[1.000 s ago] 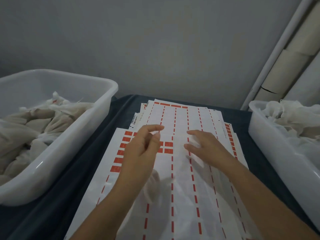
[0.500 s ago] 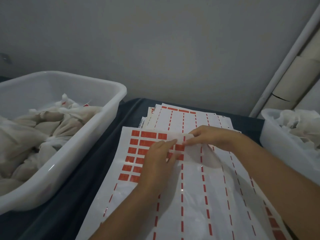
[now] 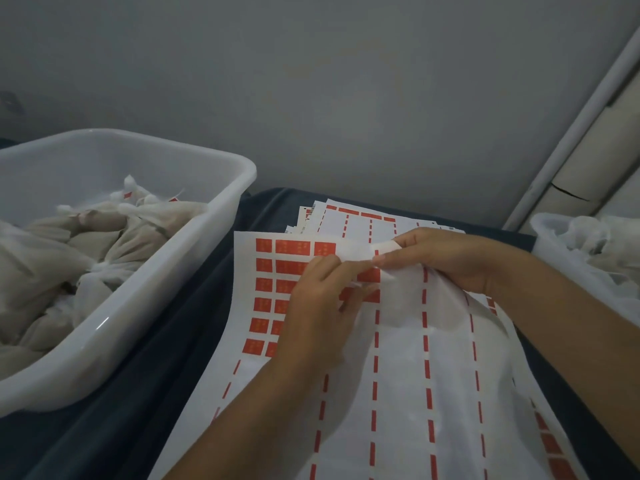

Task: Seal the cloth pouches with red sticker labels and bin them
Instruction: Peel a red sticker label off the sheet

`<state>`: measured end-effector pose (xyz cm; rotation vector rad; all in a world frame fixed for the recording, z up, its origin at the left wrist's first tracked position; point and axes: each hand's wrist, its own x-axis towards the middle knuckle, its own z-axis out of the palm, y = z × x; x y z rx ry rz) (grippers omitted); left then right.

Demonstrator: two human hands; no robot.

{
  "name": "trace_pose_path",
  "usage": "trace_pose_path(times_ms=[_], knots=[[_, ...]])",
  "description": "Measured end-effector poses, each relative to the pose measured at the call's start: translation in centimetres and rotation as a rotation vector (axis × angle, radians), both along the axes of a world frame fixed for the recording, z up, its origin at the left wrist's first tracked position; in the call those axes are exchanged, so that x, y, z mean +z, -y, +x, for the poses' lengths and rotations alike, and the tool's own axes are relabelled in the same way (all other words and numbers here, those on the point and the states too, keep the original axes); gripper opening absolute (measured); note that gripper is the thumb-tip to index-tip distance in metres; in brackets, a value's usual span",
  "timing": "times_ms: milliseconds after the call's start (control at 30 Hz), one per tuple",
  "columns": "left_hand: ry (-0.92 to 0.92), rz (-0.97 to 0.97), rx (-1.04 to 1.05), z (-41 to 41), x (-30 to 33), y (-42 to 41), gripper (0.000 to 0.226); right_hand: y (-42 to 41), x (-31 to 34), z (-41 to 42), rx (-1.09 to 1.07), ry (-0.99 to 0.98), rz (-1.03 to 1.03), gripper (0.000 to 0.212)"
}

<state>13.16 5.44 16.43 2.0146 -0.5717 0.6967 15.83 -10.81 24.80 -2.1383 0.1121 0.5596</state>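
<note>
A white sticker sheet (image 3: pixel 401 386) lies on the dark table, with red sticker labels (image 3: pixel 265 284) left in its upper left block and red dashes elsewhere. My right hand (image 3: pixel 446 259) pinches the sheet's top edge and bends it up and over. My left hand (image 3: pixel 322 306) lies on the sheet over the red labels, its fingertips at a label beside the folded edge; whether it pinches one is hidden. Tied cloth pouches (image 3: pixel 86 244) fill the white bin (image 3: pixel 194 251) on the left.
A second white bin (image 3: pixel 554 251) at the right edge holds loose white cloth (image 3: pixel 602 244). More sticker sheets (image 3: pixel 349 216) are stacked under the top one. A dark cloth (image 3: pixel 166 368) covers the table. Cardboard tubes (image 3: pixel 588 168) lean against the grey wall at the right.
Both hands went from hovering over the sheet to its top edge. My right hand took hold of that edge and curled it up; my left hand settled on the red labels.
</note>
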Motion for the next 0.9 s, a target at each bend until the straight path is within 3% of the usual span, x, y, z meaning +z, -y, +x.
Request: trace_pose_path(times_ms=[367,633,767,900], knots=[[-0.038,-0.013,-0.034,-0.1,1.7,-0.8,0.017,-1.1,2.0,-1.2,0.032,0.008,-0.016,0.014],[-0.14,0.04,-0.125,0.4,2.4,-1.3,0.007,-2.6,2.6,-1.6,0.057,0.14,-0.153,0.032],[-0.243,0.093,-0.132,0.6,2.6,-1.4,0.014,-2.8,2.6,-1.7,0.098,0.15,-0.186,0.043],[-0.287,0.056,-0.116,0.6,2.9,-1.5,0.015,-2.8,2.5,-1.5,0.084,0.162,-0.193,0.041]])
